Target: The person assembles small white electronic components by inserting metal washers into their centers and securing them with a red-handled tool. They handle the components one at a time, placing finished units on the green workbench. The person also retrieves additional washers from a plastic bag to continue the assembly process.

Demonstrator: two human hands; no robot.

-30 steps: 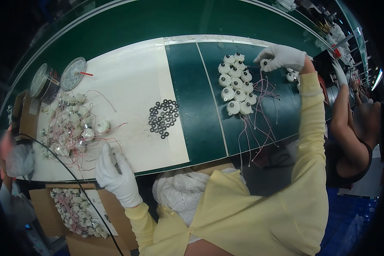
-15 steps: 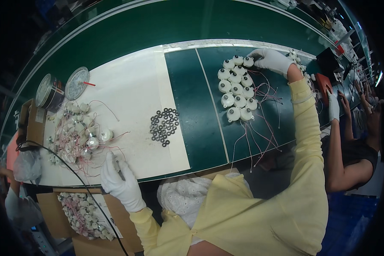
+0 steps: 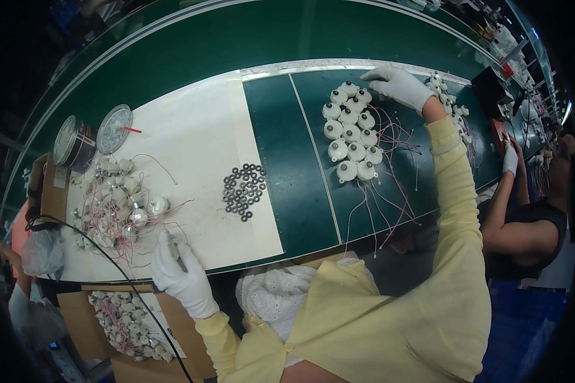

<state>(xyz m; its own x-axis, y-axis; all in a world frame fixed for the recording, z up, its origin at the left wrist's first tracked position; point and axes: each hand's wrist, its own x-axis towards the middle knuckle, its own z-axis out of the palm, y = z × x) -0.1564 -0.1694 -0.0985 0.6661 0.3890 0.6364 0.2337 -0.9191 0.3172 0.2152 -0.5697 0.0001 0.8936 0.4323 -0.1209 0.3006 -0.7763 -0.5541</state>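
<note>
On green bench [image 3: 287,143]: block of white parts [image 3: 351,133], round, dark knobs up, close-set rows; pink wires [image 3: 393,136] trail off R side & near end.
R hand [image 3: 399,86]: gloved, at far end of block, slightly to R; fingers part-bent & loose, nothing seen in grip. Can't tell if fingertips brush a part.
L hand [image 3: 180,274]: gloved, near edge of white sheet [image 3: 191,121], just beside the heap's wires; thumb & fingers apart w/ a gap. Can't tell if smth small sits b/w them.
Heap of white parts [image 3: 112,201]: same kind, on L of sheet, jumbled, wires tangled.
Black rings [image 3: 245,188]: loose flat cluster, R part of sheet, b/w heap & block; neither hand on them.
Carton [image 3: 83,316]: below bench edge on L, open, more white parts inside.
Step in hand: prob. the setting-down end of a cycle, R hand at the block w/ no part in it. Knobs may carry rings; too small to be sure.
Next move calls for: likely a fresh part out of heap w/ L hand, wires eased free, & one ring picked singly w/ R; R hand best lifted clear so block isn't nudged.
Far R: co-worker's gloved hand [image 3: 510,159] nr a red block [image 3: 498,129], well apart from this work.
</note>
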